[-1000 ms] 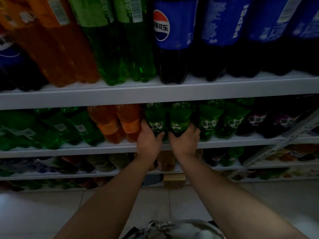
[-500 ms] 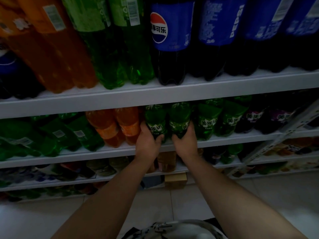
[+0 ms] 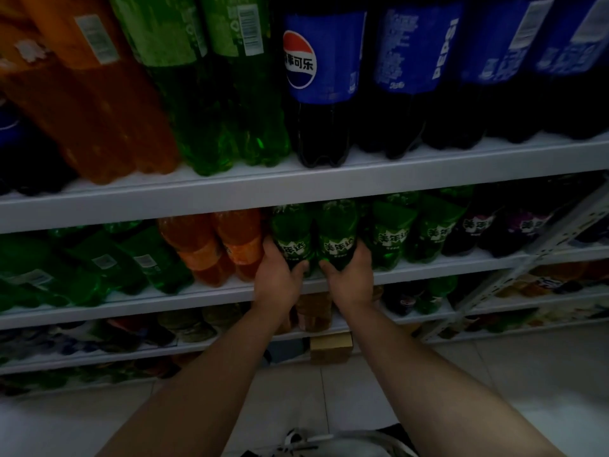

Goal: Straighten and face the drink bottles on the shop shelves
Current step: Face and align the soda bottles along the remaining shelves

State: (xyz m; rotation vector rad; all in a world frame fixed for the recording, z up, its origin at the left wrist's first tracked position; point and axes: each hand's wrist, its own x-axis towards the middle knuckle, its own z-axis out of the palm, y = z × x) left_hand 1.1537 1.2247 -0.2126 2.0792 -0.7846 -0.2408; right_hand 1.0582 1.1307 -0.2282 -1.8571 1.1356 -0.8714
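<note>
Two hands, two bottles, one each. The left hand (image 3: 278,277) is wrapped around the lower part of the left green bottle (image 3: 291,234), thumb across the front. The right hand (image 3: 351,280) grips the right green bottle (image 3: 337,232) the same way. Both bottles stand upright, touching each other, right at the front edge of the middle shelf (image 3: 131,308), with the white lettering on their labels facing out.

Just left of them are two orange soda bottles (image 3: 237,242). Just right are more green bottles (image 3: 392,235), then dark purple bottles (image 3: 474,225) further along.

Up on the top shelf (image 3: 428,174) sit the big orange bottles (image 3: 82,110), the big green bottles (image 3: 230,94) and a Pepsi bottle (image 3: 316,77) with its logo facing forward, plus more blue-labelled ones beside it.

Lower shelves are too dark to make out much. Down on the white tiled floor (image 3: 494,374), a small cardboard box (image 3: 331,346) sits by the bottom shelf.
</note>
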